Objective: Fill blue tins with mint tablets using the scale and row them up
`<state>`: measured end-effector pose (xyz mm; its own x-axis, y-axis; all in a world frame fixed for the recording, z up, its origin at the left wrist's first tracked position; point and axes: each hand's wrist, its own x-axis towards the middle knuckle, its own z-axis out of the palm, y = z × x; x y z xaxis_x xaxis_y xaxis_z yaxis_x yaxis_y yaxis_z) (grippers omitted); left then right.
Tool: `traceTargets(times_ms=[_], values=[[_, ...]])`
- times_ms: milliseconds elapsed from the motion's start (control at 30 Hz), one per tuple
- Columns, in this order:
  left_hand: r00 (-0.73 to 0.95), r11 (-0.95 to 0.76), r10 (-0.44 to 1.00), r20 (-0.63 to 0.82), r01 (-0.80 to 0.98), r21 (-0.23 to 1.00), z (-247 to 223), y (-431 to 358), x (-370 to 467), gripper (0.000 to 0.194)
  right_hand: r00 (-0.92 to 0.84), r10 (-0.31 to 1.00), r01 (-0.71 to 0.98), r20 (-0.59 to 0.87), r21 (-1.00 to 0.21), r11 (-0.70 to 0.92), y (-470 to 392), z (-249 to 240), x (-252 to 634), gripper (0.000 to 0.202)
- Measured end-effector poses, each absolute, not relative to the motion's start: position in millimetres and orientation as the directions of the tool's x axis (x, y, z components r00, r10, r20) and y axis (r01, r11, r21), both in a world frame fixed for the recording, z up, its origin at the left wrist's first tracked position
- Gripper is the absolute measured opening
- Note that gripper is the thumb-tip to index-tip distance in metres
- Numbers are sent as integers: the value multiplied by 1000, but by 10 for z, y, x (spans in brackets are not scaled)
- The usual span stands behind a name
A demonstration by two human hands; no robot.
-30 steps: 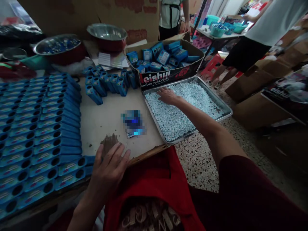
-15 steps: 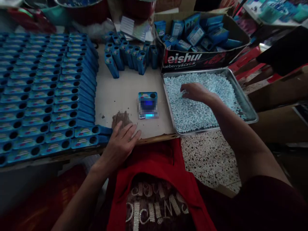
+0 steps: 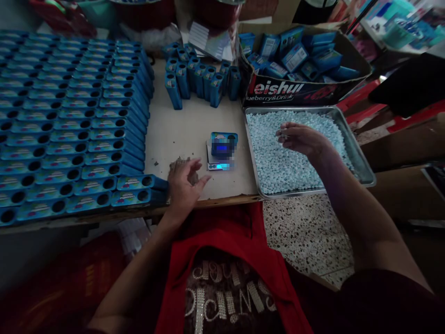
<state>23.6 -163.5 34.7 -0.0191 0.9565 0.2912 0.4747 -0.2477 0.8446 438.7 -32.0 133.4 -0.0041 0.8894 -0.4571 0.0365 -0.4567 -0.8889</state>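
My right hand is above the metal tray, palm up, its curled fingertips closed on a few pale pellets. Light-blue pellets fill the tray beneath it. My left hand hovers at the table's front edge with thumb and fingers apart and nothing between them. To its right, a blue box with a dark round opening rests on a small digital scale. The scale's middle is pixelated, so its reading cannot be made out.
Rows of blue boxes cover the table's left side. Several more boxes stand at the back. An open carton behind the tray holds a heap of them. A brown worn patch marks the table beside my left hand.
My left hand has lifted off the tabletop and its fingers have curved apart. My right hand has risen from among the pellets and turned upward with a few. The whole view has shifted slightly.
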Motion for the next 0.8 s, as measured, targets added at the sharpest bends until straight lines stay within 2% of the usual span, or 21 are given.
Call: traceTargets(times_ms=[33,67,100,133,167,233,300,433,533,633,800], values=[[-81,-196,964,253,426,883,340,-1548,292,57,1,906,67,-422,-904,-421,-335,1321,4373,25],[-116,-162,968,223,387,907,344,-1465,340,59,6,928,174,-373,-913,-368,-353,1308,4364,20],[-126,-144,971,202,365,920,358,-1392,379,60,4,949,350,-314,-889,-296,-372,1296,4358,15],[-119,-138,974,192,355,924,378,-1330,409,59,-11,967,557,-255,-805,-206,-394,1286,4357,11],[-105,-143,976,191,356,923,400,-1280,431,58,-39,979,741,-202,-663,-107,-417,1278,4357,10],[-82,-165,974,209,370,914,442,-1209,453,55,-106,984,937,-146,-346,50,-464,1263,4354,13],[-92,-177,969,230,390,903,474,-1155,462,53,-142,983,979,-117,-165,122,-508,1231,4332,20],[-122,-203,952,282,440,875,532,-1035,494,56,-302,949,953,-92,-61,297,-593,1076,4222,39],[-98,-255,939,331,446,858,574,-959,530,66,-434,890,896,-141,36,442,-672,946,4148,55],[-107,-236,945,310,432,871,581,-900,549,79,-503,851,842,-147,139,522,-733,882,4144,52],[-139,-164,961,240,413,896,522,-699,597,84,-587,796,782,-152,149,605,-666,887,4337,43]])
